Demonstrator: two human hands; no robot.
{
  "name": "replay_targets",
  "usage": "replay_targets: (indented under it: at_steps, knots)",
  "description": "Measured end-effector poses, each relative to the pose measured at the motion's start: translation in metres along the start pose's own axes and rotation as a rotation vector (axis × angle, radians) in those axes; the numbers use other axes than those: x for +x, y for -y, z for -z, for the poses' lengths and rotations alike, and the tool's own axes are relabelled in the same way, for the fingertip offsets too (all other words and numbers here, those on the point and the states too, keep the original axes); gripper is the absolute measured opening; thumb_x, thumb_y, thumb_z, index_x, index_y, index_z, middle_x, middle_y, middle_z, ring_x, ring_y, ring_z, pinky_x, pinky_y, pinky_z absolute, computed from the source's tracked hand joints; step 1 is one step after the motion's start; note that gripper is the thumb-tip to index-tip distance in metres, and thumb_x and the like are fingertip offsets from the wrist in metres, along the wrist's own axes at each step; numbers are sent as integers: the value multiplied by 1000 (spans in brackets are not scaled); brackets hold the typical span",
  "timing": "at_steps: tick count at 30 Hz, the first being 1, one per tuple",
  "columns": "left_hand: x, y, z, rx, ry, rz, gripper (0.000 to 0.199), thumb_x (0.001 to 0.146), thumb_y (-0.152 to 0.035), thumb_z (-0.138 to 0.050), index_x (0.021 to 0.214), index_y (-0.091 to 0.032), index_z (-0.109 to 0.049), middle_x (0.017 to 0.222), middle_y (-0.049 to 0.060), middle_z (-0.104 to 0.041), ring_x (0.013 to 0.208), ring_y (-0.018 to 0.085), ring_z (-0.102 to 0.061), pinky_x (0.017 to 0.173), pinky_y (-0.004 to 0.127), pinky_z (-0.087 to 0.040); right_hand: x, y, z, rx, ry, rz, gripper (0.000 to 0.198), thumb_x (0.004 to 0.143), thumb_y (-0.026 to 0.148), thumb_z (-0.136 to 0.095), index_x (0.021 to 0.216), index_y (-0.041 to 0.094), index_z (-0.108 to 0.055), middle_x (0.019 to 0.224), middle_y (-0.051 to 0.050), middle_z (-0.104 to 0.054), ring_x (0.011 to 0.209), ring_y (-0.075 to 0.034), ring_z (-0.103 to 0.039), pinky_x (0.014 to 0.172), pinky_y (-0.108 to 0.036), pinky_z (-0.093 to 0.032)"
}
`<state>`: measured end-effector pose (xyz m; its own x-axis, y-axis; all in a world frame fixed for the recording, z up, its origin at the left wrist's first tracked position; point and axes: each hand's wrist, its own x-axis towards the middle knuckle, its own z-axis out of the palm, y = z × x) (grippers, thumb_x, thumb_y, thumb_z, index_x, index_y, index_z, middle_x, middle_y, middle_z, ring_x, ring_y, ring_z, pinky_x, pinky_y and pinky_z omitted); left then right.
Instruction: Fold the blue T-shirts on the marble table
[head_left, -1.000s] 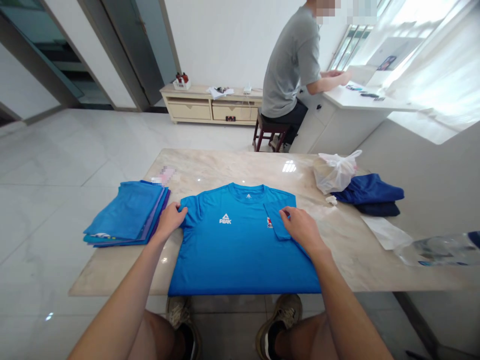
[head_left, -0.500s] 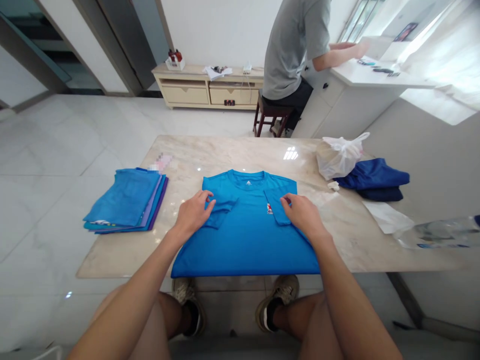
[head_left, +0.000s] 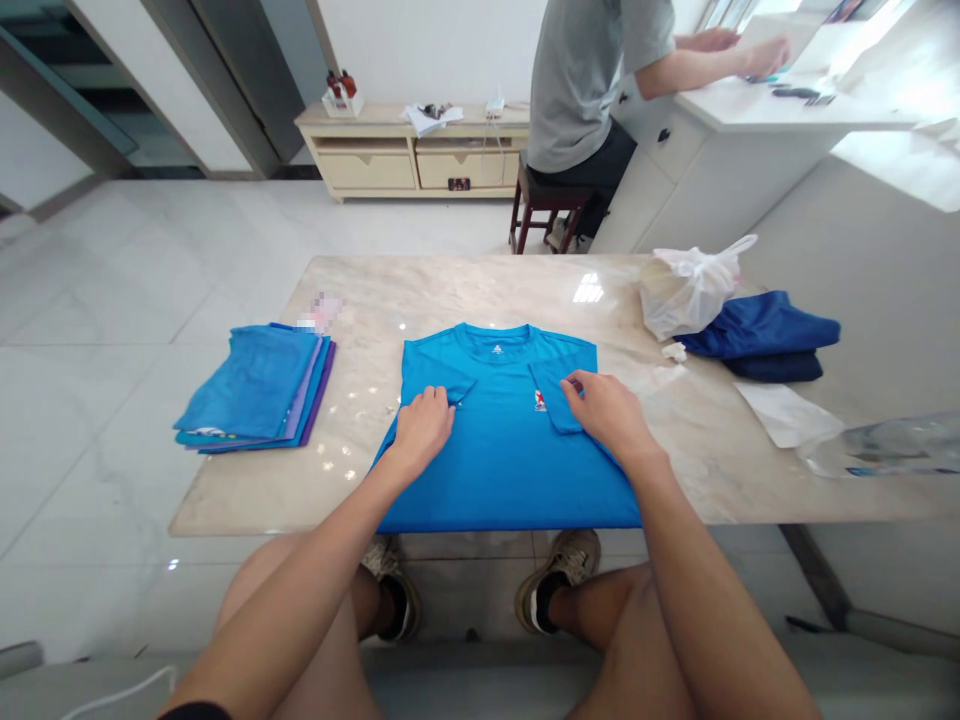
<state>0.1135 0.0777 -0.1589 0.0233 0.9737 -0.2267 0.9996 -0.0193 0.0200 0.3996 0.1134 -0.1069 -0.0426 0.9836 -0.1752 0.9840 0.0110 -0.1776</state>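
A blue T-shirt (head_left: 502,460) lies spread on the marble-topped table, its collar toward the far side and both sleeves folded inward over the front. My left hand (head_left: 426,428) is on the left sleeve, fingers together and bent down onto the cloth; its fingertips are partly hidden. At the outer edge of the right sleeve, my right hand (head_left: 606,408) has thumb and forefinger closed at the fabric, beside a small red and white print. Left of the shirt sits a stack of folded clothes (head_left: 251,385) in blue and purple.
On the table's right side are a white plastic bag (head_left: 686,295), dark blue clothing (head_left: 772,325), a paper sheet (head_left: 787,413) and a clear bottle (head_left: 889,445). Beyond the marble table (head_left: 450,285), a person (head_left: 574,100) sits on a stool at a white counter (head_left: 795,110).
My left hand has moved right and slightly toward me, from the sleeve's outer edge onto the sleeve. My right hand stays at the right sleeve. The view has shifted slightly.
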Motion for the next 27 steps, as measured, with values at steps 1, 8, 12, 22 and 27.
replay_targets:
  at_steps: [1, 8, 12, 22, 27]
  knots:
    - [1, 1, 0, -3, 3, 1, 32, 116, -31, -45, 133, -13, -67, 130, 20, -74, 121, 37, -75, 85, 40, -57, 0, -1, 0, 0, -3, -3, 38, 118, 40, -50, 127, 21, -81, 128, -14, -84, 119, -32, -78, 88, -35, -53]
    - [6, 25, -5, -276, -43, -134, 26, 114, -40, -51, 114, -24, -71, 117, 11, -80, 106, 32, -76, 82, 39, -56, 1, -8, 2, 12, -25, -25, 38, 117, 39, -48, 127, 20, -81, 126, -15, -84, 120, -33, -78, 90, -36, -54]
    - [42, 40, -16, -452, -139, -280, 21, 110, -31, -55, 119, -24, -73, 124, 11, -76, 116, 29, -73, 102, 42, -57, 4, -8, 5, 33, -37, -37, 39, 117, 39, -47, 127, 21, -81, 127, -14, -84, 119, -32, -77, 90, -35, -53]
    - [101, 34, -33, -426, -198, -171, 19, 109, -31, -61, 111, -24, -78, 123, 10, -75, 125, 30, -66, 110, 48, -48, 6, -25, 5, 73, -68, -82, 37, 116, 38, -48, 124, 22, -81, 124, -14, -84, 114, -31, -77, 89, -34, -52]
    - [110, 17, -23, -464, -218, -177, 19, 110, -31, -59, 113, -24, -76, 119, 9, -76, 119, 27, -68, 105, 42, -50, 9, -30, 2, 62, -62, -95, 37, 115, 38, -49, 122, 22, -81, 122, -14, -85, 112, -31, -78, 88, -35, -52]
